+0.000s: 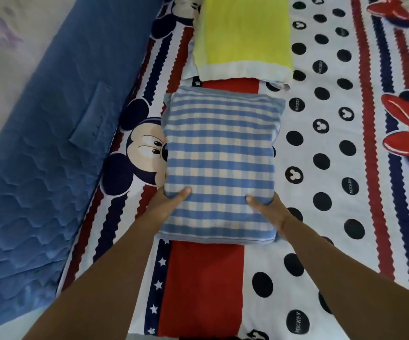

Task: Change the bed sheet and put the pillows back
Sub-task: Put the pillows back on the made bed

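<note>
A blue and white checked pillow (220,158) lies on the cartoon-print bed sheet (340,148) in the middle of the view. My left hand (167,201) grips its near left side, thumb on top. At its near right side my right hand (268,207) holds it the same way, fingers tucked under. Beyond it, a yellow-green pillow (242,33) with a pale blue edge rests flat on the sheet, a narrow strip of sheet between the two pillows.
A quilted blue mattress side or padded edge (44,155) runs along the left of the bed. A pale fabric with purple marks (0,40) shows at the far left. The sheet spreads out to the right with black dots and red bows.
</note>
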Motion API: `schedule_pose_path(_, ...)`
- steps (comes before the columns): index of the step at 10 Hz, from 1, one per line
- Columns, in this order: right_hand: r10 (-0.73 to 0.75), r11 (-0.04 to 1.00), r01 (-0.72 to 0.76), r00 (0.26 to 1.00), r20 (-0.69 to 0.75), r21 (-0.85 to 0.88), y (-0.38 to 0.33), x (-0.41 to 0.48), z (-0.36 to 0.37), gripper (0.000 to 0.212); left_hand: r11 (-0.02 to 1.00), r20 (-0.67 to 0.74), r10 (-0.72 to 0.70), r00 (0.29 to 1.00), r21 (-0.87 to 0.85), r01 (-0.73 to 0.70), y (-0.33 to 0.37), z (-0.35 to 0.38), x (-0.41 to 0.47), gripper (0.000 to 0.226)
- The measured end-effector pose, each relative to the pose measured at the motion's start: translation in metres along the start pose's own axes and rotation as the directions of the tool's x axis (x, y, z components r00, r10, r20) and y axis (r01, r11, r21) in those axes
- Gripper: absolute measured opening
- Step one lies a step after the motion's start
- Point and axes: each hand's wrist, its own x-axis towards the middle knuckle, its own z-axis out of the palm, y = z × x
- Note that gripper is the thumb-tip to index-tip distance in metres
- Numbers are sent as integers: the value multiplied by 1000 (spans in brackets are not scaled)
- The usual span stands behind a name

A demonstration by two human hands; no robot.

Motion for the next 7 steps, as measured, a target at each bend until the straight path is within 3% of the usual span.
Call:
schedule_pose_path(1,19,999,-18,1000,16,-31,1,-18,5,70,995,22,-18,1000,99,16,-3,-5,-3,42)
schedule_pose_path(2,43,999,-42,999,27,-31,4,-44,8,78,973,65,-82,995,221,66,-11,-15,-8,55)
schedule_pose_path(3,39,988,-48,997,-66,-148,18,-66,12,80,963,113,-113,987,255,81,-28,-25,-24,57)
schedule_pose_path(4,147,925,-211,965,-217,-316,41,-74,11,67,959,99,-122,988,269,92,-49,-31,-35,79)
schedule_pose_path(5,204,905,-268,955,-216,-329,53,-79,6,73,959,53,-82,995,276,65,-69,-31,-41,75)
schedule_pose_path(6,144,894,-228,961,-234,-387,57,-81,-1,106,973,-6,12,1000,230,-11,-82,-31,-50,71)
schedule_pose_path(7,129,855,-229,963,-238,-465,48,-94,-6,106,946,-93,66,993,322,-33,-124,-37,-74,69)
